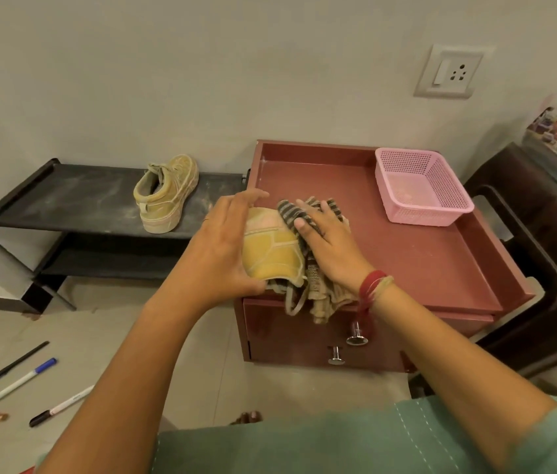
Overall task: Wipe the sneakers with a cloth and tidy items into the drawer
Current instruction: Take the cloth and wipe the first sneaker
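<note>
Floor, far left: three pens (pixel 21 381) lie loose on the tiles, well apart from your hands.
Shoe rack (pixel 65 200): low, black and dusty, it stands against the wall, with its right end just beside the counter (pixel 424 268).
Rack sneaker (pixel 167 195): tan, it stands upright on the top shelf with its heel towards you.
Left hand (pixel 222 248): your fingers curl round the left side of the second sneaker (pixel 272 249) and grip it, with the thumb low near its heel.
Second sneaker: yellow-tan, it sits at the counter's front left corner, between your two hands.
Cloth (pixel 319 295): striped, it lies against the right side of that sneaker, and its ends hang over the drawer front (pixel 287 336).
Right hand (pixel 333 244): your fingers are spread flat on the cloth and press it to the sneaker.
Counter: red-brown with a raised rim.
Drawer front: two metal knobs (pixel 357 336) show below your right wrist.
Basket (pixel 420 186): pink, it sits in the counter's back right corner, apart from your hands.
</note>
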Tool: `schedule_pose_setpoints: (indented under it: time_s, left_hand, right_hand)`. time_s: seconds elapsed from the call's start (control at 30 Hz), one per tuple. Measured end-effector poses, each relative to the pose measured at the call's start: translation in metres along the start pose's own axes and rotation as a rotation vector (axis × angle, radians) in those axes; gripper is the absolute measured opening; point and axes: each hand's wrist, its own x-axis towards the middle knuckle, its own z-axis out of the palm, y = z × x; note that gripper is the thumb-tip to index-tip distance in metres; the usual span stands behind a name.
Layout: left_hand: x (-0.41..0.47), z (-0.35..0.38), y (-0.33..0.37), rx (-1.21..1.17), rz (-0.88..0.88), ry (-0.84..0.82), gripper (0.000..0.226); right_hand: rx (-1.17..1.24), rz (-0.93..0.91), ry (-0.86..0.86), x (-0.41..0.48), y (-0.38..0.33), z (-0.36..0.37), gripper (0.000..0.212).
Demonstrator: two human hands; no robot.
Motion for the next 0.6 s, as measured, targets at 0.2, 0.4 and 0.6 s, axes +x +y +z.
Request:
schedule_pose_setpoints:
  time_s: [0.2,0.4,0.6]
  left_hand:
    - [-0.001,0.001,-0.006,-0.038,0.031,0.015,0.11]
    - [-0.002,0.0,-0.006,-0.027,0.035,0.018,0.111]
    - [0.0,-0.002,-0.006,-0.023,0.016,0.004,0.113]
  right_hand:
    - [0.077,-0.281,-0.14,-0.015,-0.016,0.019,0.042]
    - [0.06,-0.261,-0.079,-0.011,-0.017,0.018,0.048]
    - [0.031,-0.149,-0.012,-0.006,-0.012,0.012,0.054]
